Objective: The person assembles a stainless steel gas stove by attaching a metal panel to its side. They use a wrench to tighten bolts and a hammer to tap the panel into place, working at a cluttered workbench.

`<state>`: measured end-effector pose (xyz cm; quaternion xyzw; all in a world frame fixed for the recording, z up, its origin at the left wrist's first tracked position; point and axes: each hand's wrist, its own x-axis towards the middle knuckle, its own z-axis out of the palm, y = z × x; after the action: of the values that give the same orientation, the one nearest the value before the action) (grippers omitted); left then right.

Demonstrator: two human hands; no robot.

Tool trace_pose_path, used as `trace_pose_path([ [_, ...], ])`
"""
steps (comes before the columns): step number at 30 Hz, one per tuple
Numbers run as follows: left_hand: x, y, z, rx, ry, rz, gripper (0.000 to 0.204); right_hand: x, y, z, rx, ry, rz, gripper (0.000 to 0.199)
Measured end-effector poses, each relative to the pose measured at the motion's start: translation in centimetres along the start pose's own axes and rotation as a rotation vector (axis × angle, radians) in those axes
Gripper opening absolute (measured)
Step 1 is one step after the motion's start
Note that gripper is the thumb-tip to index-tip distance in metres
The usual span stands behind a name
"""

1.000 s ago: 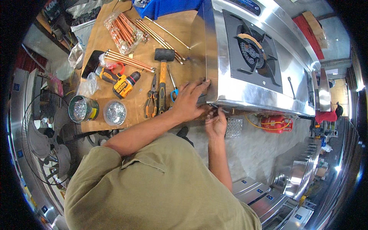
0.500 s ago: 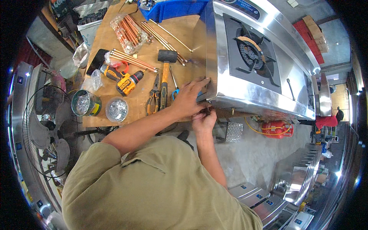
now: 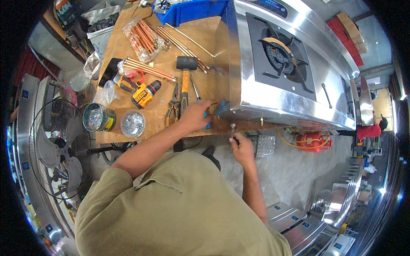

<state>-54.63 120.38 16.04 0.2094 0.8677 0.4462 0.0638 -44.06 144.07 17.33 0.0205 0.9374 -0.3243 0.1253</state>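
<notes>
My left hand (image 3: pixel 197 115) lies on the wooden worktable (image 3: pixel 128 94) by the near-left corner of a stainless steel gas stove (image 3: pixel 282 64), its fingers closed on a small blue-handled tool (image 3: pixel 208 124). My right hand (image 3: pixel 241 145) is below the stove's front edge, pinching a small dark metal fitting (image 3: pixel 232 128) that pokes up there. Just left of my left hand lie pliers (image 3: pixel 173 106) and a black-headed mallet (image 3: pixel 185 81).
An orange and black cordless drill (image 3: pixel 143 94), bundles of copper tubes (image 3: pixel 143 36), two round tins of small metal parts (image 3: pixel 133 123) and a blue bin (image 3: pixel 192 9) sit on the table. A standing fan (image 3: pixel 55 149) is at left; a red gas cylinder (image 3: pixel 314 141) lies under the stove.
My left hand has slid off the stove corner onto the table and taken up the blue tool. My right hand stays under the front edge at the fitting.
</notes>
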Motion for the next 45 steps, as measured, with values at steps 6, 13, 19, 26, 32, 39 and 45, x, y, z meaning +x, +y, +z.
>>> trace_pose_path([
  [6,-1.2,-1.9,1.8,-0.027,-0.027,-0.155,0.036,2.0,-1.9,1.5,0.001,0.325,-0.434,0.012],
  [13,-5.1,-4.2,0.0,-0.07,0.024,-0.195,0.036,4.3,-2.1,6.2,-0.057,0.318,-0.433,0.017],
  [19,-8.0,-4.8,-2.2,-0.186,0.054,-0.332,0.034,5.1,-2.1,7.4,-0.153,0.302,-0.408,0.022],
  [26,-9.3,-4.5,-3.2,-0.167,0.025,-0.399,0.033,6.3,-1.1,7.4,0.241,0.374,-0.111,0.019],
  [32,-9.3,-5.1,-3.0,-0.123,0.012,-0.416,0.034,7.6,3.1,9.3,0.608,0.55,0.014,0.018],
  [39,-9.1,-5.3,-3.2,-0.161,0.055,-0.348,0.032,7.8,4.7,9.5,1.846,0.381,0.438,0.026],
  [45,-9.2,-5.8,-3.3,-0.22,0.077,-0.372,0.034,6.3,1.5,7.3,0.779,0.552,-0.01,0.019],
])
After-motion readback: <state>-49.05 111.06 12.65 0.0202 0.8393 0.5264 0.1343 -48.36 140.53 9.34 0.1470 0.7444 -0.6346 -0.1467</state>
